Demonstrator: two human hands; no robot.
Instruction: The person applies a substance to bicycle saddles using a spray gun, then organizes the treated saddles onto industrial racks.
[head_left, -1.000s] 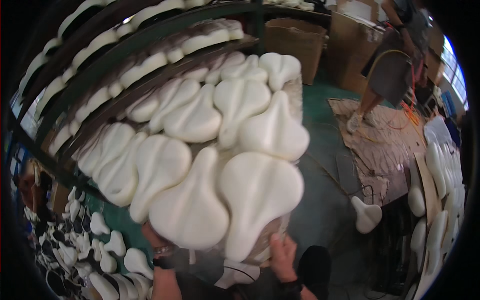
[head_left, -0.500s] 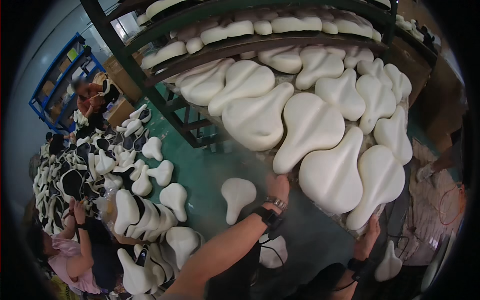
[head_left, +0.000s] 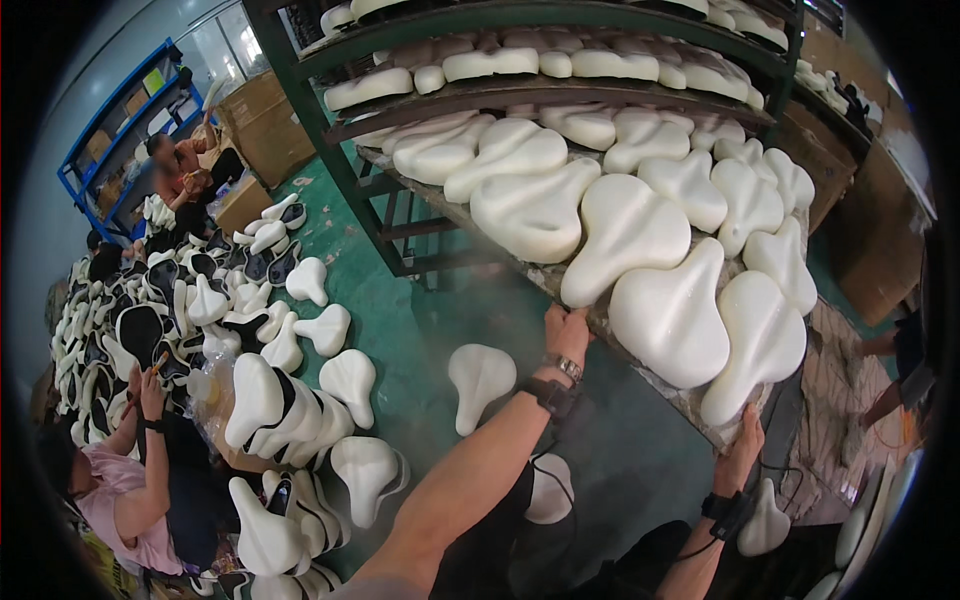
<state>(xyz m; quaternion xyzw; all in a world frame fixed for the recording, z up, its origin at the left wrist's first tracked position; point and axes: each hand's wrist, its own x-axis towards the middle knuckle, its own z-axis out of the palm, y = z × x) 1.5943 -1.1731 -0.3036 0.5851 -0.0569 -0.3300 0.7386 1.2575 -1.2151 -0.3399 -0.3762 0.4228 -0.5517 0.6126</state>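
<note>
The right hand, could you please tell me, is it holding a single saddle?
No, the right hand grips the near corner of the tray.

Dim light is cast, with brightness seen at a window (head_left: 248,42) left of the green metal rack (head_left: 305,105). Bicycle saddles (head_left: 670,310) before the rack are softly highlighted; the floor (head_left: 400,330) there is veiled by haze; outer edges are bowed and blackened.

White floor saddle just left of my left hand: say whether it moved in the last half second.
No; judged against the green rack's foot, the white saddle lies in the same place.
</note>
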